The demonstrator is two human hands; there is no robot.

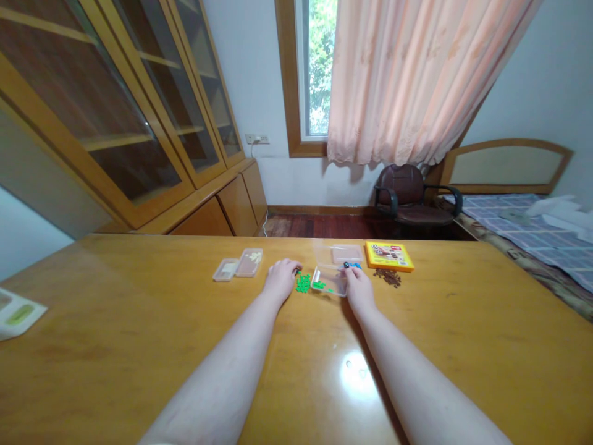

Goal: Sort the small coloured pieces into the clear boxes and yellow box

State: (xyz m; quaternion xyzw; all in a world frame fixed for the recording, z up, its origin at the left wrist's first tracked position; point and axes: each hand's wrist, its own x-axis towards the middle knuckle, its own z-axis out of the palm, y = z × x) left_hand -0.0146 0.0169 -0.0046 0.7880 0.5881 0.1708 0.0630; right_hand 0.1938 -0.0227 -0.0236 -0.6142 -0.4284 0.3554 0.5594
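- My right hand (360, 288) pinches the box (337, 285); it's beside the green pile (303, 283), green bits (319, 285) inside.
- My left hand (280, 278) curls by the pile; whether it holds anything, I can't tell.

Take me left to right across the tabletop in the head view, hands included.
White object with a green patch → open case with pale pieces → left hand → loose green pieces → open clear box → right hand → yellow box.
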